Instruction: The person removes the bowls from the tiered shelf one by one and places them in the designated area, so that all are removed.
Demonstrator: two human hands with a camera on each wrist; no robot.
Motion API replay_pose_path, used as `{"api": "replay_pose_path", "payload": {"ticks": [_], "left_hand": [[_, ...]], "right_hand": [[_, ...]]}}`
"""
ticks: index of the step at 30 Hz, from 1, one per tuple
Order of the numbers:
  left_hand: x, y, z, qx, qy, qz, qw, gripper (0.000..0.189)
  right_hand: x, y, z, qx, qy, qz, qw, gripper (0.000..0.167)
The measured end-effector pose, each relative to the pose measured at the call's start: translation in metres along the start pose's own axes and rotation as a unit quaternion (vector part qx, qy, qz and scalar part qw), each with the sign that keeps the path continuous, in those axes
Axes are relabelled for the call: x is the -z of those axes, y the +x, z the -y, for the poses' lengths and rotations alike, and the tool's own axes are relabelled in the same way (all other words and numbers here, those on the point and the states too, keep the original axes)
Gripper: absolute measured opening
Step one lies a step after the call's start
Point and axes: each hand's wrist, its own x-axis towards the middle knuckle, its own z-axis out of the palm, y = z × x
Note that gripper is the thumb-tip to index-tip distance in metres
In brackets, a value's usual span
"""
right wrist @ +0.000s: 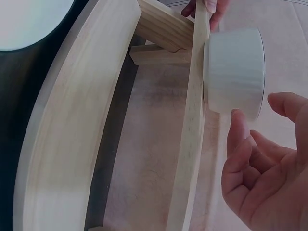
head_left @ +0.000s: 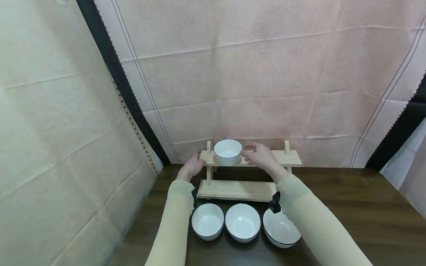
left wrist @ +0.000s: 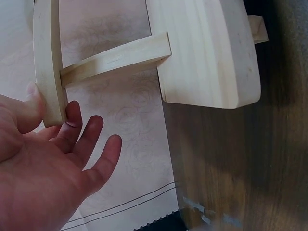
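A two-tier wooden shelf [head_left: 239,190] stands on the table, with a white dark-rimmed bowl [head_left: 227,152] upright on the left part of its upper board. My left hand [head_left: 193,165] pinches the left end of that board; the left wrist view shows the thumb on one face and fingers [left wrist: 73,115] at the other. Just right of the bowl, my right hand [head_left: 261,158] has its thumb and fingers spread loosely. In the right wrist view, one fingertip [right wrist: 237,113] lies close to the bowl's wall; whether it touches I cannot tell.
In front of the shelf, three more white bowls stand in a row: a left bowl [head_left: 208,221], a middle bowl [head_left: 243,222] and a right bowl [head_left: 281,229] partly behind my right sleeve. Pale cloth [head_left: 266,81] hangs behind the dark wooden table [head_left: 349,199].
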Motion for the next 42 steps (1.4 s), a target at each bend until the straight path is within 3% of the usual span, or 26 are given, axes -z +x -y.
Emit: {"api": "replay_pose_path", "payload": {"ticks": [12,25,42], "left_hand": [[0.0,-0.001,0.002,-0.002,-0.001,-0.002,1.0,0.057],[-0.001,-0.001,0.003,0.01,0.0,-0.002,0.9999,0.06],[0.0,-0.002,0.003,0.005,0.008,0.002,1.0,0.059]], "right_hand": [[-0.011,0.006,0.003,-0.02,0.043,-0.01,0.9988,0.07],[-0.023,0.008,0.008,-0.014,0.073,-0.008,0.9972,0.057],[-0.026,0.009,0.008,-0.044,0.09,-0.002,0.995,0.057]]}}
